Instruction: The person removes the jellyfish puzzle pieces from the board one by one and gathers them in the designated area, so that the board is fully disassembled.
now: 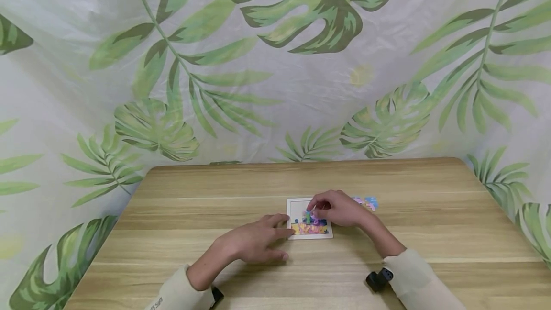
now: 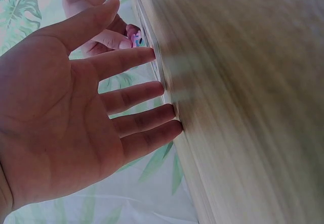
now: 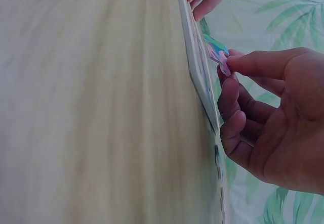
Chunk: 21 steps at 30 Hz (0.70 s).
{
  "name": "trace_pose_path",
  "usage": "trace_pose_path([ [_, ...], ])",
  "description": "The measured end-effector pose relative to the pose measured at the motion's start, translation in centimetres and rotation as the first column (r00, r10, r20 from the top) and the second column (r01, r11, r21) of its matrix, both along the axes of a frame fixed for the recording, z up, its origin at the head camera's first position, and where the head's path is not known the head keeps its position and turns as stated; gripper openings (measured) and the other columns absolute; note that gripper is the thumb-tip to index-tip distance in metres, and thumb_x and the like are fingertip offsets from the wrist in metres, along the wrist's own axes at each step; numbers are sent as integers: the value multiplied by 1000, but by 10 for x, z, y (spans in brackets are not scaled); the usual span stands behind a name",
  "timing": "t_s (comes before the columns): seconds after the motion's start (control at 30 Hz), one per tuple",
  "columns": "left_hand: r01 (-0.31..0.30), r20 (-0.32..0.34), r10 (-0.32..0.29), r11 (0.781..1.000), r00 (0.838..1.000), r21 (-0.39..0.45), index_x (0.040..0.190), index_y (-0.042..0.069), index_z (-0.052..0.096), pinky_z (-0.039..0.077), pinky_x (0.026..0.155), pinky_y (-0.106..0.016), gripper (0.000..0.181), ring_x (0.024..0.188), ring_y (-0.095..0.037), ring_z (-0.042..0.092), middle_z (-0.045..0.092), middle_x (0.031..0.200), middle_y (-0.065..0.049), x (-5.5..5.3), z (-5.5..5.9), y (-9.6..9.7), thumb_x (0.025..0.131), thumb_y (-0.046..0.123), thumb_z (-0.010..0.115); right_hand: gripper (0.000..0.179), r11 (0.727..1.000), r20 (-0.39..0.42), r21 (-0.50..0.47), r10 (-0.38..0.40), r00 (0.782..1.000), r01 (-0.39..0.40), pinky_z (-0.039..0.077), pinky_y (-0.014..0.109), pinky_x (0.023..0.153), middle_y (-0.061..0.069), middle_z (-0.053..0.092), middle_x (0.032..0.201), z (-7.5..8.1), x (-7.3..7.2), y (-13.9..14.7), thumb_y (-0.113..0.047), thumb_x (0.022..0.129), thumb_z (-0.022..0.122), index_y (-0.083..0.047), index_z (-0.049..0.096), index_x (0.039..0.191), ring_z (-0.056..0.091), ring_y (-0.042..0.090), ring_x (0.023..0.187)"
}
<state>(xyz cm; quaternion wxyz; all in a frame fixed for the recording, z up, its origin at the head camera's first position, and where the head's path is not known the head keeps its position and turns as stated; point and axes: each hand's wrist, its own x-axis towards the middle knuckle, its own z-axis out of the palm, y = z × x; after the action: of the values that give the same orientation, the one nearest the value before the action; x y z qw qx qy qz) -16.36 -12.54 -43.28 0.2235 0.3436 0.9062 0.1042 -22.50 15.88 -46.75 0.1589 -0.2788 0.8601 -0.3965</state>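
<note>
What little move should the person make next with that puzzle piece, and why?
Probably lower the puzzle piece onto the board: the right fingers pinch it, tilted, just above, while the board's upper left looks unfilled and the left fingers rest at its edge.

Wood grain is shown on the smooth surface [image 1: 318, 281], a matt finish on the puzzle tray [image 1: 311, 237], faint gloss on the creased backdrop [image 1: 301, 85].
</note>
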Motion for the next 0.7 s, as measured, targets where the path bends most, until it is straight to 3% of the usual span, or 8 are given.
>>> trace_pose_path([
  [0.23, -5, 11, 5, 1000, 1000, -3, 159, 23, 56, 44, 123, -54, 61, 159, -33, 38, 36, 174, -9, 0, -1, -1, 105, 48, 68, 14, 1000, 17, -6, 11, 1000, -11, 47, 25, 69, 1, 75, 93, -1, 3, 10, -13, 105, 67, -12, 79, 111, 56, 10, 76],
  [0.7, -16, 31, 15, 1000, 999, 4, 159, 23, 55, 43, 124, -53, 61, 161, -31, 35, 34, 175, -7, 1, -1, -2, 105, 48, 68, 13, 999, -9, 11, -43, 999, 43, 51, 24, 76, 0, 78, 100, -2, 5, 41, -12, 103, 69, -12, 80, 111, 61, 10, 85],
])
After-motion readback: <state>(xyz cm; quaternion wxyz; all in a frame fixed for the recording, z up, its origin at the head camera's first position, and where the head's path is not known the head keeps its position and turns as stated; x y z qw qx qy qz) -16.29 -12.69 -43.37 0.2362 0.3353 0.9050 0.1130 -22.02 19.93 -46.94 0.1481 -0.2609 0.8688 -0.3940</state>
